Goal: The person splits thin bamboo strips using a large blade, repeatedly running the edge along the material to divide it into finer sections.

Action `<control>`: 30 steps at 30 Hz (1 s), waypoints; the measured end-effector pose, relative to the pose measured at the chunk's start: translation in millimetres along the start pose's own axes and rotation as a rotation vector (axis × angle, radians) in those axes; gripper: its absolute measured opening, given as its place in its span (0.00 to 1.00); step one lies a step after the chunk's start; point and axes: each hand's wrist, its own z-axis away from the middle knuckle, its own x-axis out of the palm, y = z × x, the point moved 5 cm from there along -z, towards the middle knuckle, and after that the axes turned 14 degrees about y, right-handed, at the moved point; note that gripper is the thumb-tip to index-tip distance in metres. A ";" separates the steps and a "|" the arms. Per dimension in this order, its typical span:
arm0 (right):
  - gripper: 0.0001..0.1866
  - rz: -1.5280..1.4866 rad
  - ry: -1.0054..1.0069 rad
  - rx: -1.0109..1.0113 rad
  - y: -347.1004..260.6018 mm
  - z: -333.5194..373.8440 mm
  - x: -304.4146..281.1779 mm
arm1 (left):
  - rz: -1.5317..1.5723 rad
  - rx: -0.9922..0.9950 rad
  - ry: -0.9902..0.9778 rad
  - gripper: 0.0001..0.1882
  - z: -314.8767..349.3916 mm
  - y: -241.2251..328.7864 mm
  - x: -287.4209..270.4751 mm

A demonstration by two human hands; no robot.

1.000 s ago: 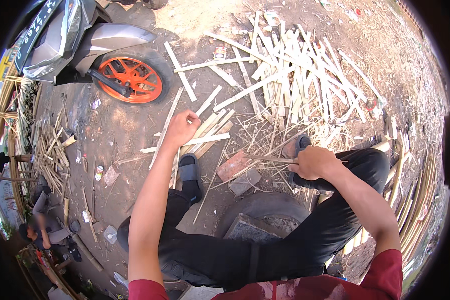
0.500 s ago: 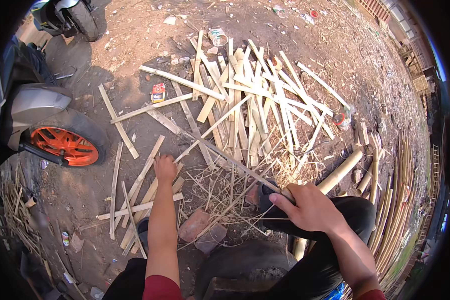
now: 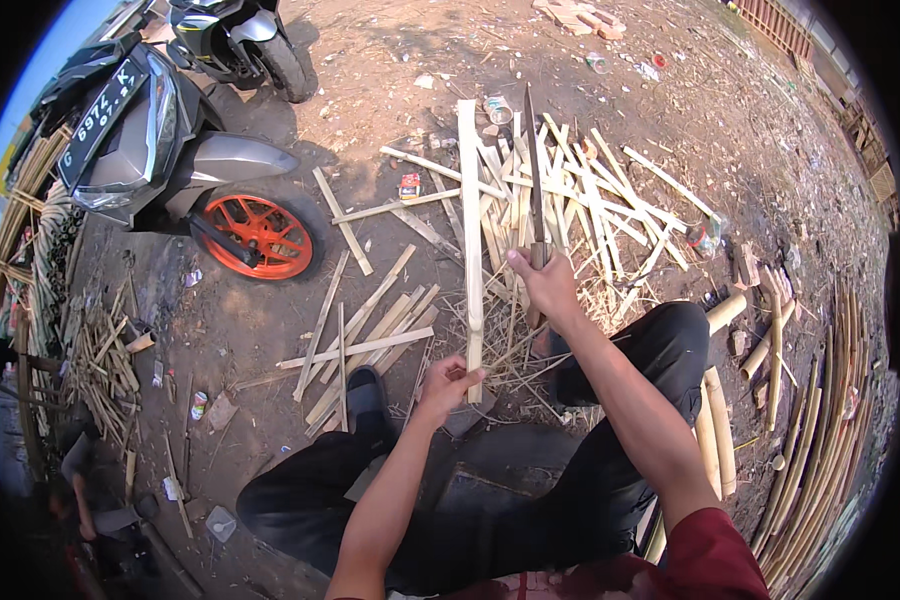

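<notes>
Bamboo strip — near end in left grip.

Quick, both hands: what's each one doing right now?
Left hand: closed, holding a bamboo strip near its lower end.
Right hand: closed, holding a long-bladed knife by its handle.

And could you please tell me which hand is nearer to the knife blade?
Right: the right hand grips the handle just below the blade; the left hand is lower, further left, holding a bamboo strip.
</notes>
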 end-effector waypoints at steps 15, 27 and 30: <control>0.12 -0.255 -0.429 -0.020 36.0 165.9 36.4 | 0.549 0.689 0.186 0.38 139.1 216.8 -121.8; 0.11 0.114 -0.363 -0.145 81.1 187.2 62.5 | 0.648 0.731 0.467 0.20 162.3 204.1 -105.9; 0.15 0.347 -0.390 -0.164 99.6 183.4 53.3 | 0.567 0.783 0.570 0.15 150.1 183.7 -105.0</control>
